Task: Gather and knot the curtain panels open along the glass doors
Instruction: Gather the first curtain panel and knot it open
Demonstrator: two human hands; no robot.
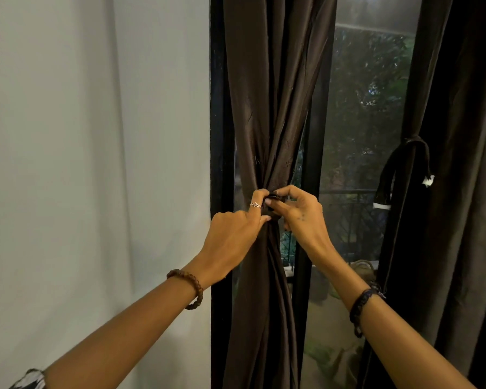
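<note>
A dark brown curtain panel (267,108) hangs in front of the black-framed glass door (359,113) and is gathered tight at its waist into a knot (274,204). My left hand (236,231) grips the gathered fabric from the left, its ringed finger curled over the knot. From the right, my right hand (300,211) pinches the dark fabric at the knot with curled fingers. Below the knot the panel falls in narrow folds.
A plain pale wall (96,164) fills the left. To the right hangs a second dark curtain (460,192) with a looped tie-back (404,167) on it. Through the glass I see a balcony railing (348,214) and trees.
</note>
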